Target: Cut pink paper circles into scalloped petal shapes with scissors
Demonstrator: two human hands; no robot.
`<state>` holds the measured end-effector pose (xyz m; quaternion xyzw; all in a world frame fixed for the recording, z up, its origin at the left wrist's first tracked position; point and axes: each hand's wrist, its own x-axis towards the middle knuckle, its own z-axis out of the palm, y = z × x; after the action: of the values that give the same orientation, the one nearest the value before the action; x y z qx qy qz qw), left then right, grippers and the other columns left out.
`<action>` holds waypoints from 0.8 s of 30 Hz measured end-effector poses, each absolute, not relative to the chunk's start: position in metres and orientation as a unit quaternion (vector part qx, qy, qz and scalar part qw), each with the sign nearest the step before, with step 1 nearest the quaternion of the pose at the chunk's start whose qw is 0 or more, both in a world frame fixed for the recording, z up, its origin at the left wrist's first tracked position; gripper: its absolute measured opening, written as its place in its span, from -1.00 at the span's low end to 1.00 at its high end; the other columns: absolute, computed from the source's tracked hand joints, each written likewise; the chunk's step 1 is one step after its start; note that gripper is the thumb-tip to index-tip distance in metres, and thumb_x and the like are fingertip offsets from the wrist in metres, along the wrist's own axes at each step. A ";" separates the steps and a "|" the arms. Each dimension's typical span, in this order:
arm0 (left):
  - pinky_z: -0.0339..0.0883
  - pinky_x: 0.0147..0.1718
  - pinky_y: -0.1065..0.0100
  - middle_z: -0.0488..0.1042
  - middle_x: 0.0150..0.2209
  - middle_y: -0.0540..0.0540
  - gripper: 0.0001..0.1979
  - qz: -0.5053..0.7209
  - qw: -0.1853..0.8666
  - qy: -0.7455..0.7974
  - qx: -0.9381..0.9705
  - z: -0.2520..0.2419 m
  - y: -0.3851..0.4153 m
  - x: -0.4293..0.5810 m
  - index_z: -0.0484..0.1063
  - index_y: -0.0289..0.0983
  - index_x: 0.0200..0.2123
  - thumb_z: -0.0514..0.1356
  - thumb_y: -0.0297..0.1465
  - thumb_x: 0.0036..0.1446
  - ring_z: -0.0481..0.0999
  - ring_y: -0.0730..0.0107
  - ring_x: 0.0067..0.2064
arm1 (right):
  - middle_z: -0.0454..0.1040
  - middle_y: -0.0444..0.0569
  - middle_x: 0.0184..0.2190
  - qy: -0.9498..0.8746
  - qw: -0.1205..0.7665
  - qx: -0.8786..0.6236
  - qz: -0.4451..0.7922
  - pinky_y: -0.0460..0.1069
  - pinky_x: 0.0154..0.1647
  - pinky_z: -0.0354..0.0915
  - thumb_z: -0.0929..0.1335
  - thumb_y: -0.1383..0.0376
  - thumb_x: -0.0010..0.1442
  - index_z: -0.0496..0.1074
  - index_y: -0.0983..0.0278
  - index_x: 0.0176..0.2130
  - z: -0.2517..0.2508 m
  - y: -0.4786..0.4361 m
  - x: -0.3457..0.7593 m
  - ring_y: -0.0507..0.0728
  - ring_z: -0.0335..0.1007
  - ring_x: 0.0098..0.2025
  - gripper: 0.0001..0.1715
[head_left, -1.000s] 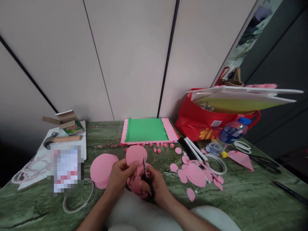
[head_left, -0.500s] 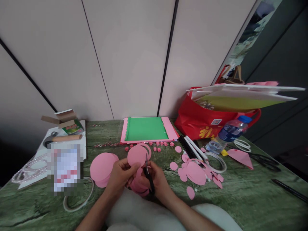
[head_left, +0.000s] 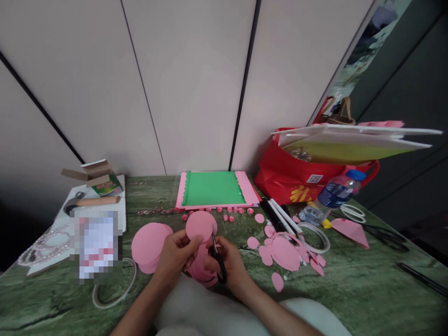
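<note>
Left hand (head_left: 178, 252) pinching round pink paper disc (head_left: 199, 225) above green wood-patterned table (head_left: 152, 193)! Right hand (head_left: 230, 267) gripping black-handled metal scissors (head_left: 220, 266), blades at disc's right edge. Overlapping pink paper circles (head_left: 149, 245) lying just beside left hand.

On my green table (head_left: 378, 298): pink disc stack (head_left: 149, 247) left, pink scraps (head_left: 285, 254) right, markers (head_left: 287, 217), red bag (head_left: 280, 175), bottle (head_left: 336, 192); sheet stack (head_left: 214, 189) at back.
</note>
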<state>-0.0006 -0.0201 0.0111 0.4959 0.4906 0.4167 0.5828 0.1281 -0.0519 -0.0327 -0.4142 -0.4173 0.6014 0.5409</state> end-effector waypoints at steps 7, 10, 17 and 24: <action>-0.14 -0.83 0.59 0.21 -0.79 0.15 -0.73 0.423 0.586 0.487 0.489 0.011 -0.019 -0.001 0.32 -0.32 -0.62 0.31 -0.28 -0.19 0.04 0.71 -0.80 | 0.29 -0.30 -0.72 -0.417 0.532 -0.419 0.606 -0.17 -0.69 0.06 0.46 0.23 -0.21 0.26 0.25 -0.41 -0.037 -0.051 0.128 -0.06 0.13 -0.72 -0.64; -0.13 -0.84 0.60 0.23 -0.79 0.15 -0.73 0.432 0.588 0.485 0.482 0.012 -0.019 -0.001 0.30 -0.32 -0.63 0.32 -0.29 -0.19 0.06 0.71 -0.81 | 0.29 -0.30 -0.74 -0.424 0.528 -0.421 0.604 -0.17 -0.70 0.06 0.46 0.22 -0.20 0.27 0.26 -0.41 -0.038 -0.051 0.129 -0.06 0.14 -0.73 -0.63; 0.05 -0.84 0.55 0.36 -0.71 0.11 -0.77 0.445 0.622 0.445 0.466 0.015 -0.020 0.002 0.31 -0.29 -0.53 0.26 -0.27 -0.09 0.22 0.59 -0.80 | 0.30 -0.29 -0.74 -0.441 0.532 -0.417 0.590 -0.17 -0.73 0.05 0.46 0.22 -0.21 0.26 0.25 -0.46 -0.032 -0.055 0.126 -0.07 0.12 -0.74 -0.65; -0.10 -0.83 0.57 0.23 -0.81 0.13 -0.70 0.442 0.582 0.491 0.475 0.016 -0.022 0.002 0.30 -0.33 -0.69 0.34 -0.30 -0.21 0.09 0.68 -0.81 | 0.30 -0.29 -0.77 -0.426 0.527 -0.411 0.609 -0.16 -0.77 0.07 0.46 0.22 -0.21 0.26 0.25 -0.44 -0.039 -0.056 0.120 -0.04 0.13 -0.77 -0.65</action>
<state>0.0019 -0.0217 0.0158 0.4747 0.4909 0.4421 0.5815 0.1204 -0.0556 -0.0386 -0.4110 -0.4264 0.6092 0.5274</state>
